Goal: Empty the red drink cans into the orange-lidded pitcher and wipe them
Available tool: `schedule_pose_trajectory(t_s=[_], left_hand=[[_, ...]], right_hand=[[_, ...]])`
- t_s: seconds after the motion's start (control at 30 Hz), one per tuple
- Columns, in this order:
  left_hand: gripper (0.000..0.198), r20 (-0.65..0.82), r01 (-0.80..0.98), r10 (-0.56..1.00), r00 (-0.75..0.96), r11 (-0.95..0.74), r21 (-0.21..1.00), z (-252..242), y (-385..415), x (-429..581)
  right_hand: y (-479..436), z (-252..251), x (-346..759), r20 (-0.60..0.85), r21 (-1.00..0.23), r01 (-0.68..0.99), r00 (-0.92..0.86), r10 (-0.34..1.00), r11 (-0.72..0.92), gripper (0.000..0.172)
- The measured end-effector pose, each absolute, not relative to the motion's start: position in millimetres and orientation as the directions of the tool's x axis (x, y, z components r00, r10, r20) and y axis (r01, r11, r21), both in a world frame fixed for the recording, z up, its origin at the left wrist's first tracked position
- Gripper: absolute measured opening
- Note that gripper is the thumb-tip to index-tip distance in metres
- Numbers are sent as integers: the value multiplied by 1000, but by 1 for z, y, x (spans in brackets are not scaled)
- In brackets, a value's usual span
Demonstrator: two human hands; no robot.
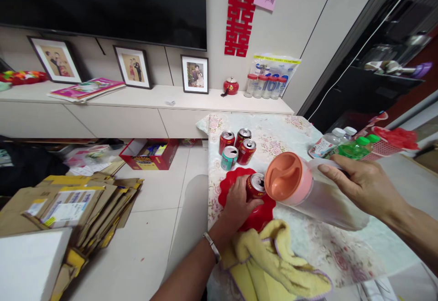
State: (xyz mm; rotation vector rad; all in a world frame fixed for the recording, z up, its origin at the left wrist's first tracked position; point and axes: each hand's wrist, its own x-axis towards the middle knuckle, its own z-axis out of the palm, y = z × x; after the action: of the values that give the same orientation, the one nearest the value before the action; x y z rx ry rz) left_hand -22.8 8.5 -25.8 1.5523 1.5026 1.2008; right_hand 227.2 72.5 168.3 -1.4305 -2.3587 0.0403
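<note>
The left hand (pixel 239 206) was closed round a red can (pixel 256 186), which stood upright on a red plate (pixel 227 187) with a scalloped rim, close to the left edge of the bench (pixel 284 132). The fingers wrapped the can's wall from the near side and left the silver top showing; I could not tell whether it had been opened. I judged it thin metal, smooth and stiff enough when full, apt to dent under a hard squeeze, and best taken round the middle.

The right hand (pixel 362 184) was clamped on the body of a frosted jug (pixel 325 205), held tipped almost on its side above the bench. Its salmon lid (pixel 284 178), round with a moulded hollow, faced the can and was just beside it; whether they touched I could not tell. No liquid showed through, so the jug looked light. It seemed to be slick plastic, so a whole-hand grip round the body suited it.

A soft, fluffy yellow towel (pixel 273 260) lay crumpled at the near edge, touching the plate. Four more cans (pixel 236 146) stood together beyond the plate, and clear bottles (pixel 342 143) lay by a red basket (pixel 386 143) at the right edge. The bench had a floral cloth
</note>
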Motion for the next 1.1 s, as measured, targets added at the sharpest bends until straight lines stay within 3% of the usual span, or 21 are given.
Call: schedule_pose_trajectory(t_s=[1.1], left_hand=[[63,192,389,978,-82,-146,910,-27,9,-22]], right_hand=[[74,167,229,361,-190,822,-450,817,537,72]])
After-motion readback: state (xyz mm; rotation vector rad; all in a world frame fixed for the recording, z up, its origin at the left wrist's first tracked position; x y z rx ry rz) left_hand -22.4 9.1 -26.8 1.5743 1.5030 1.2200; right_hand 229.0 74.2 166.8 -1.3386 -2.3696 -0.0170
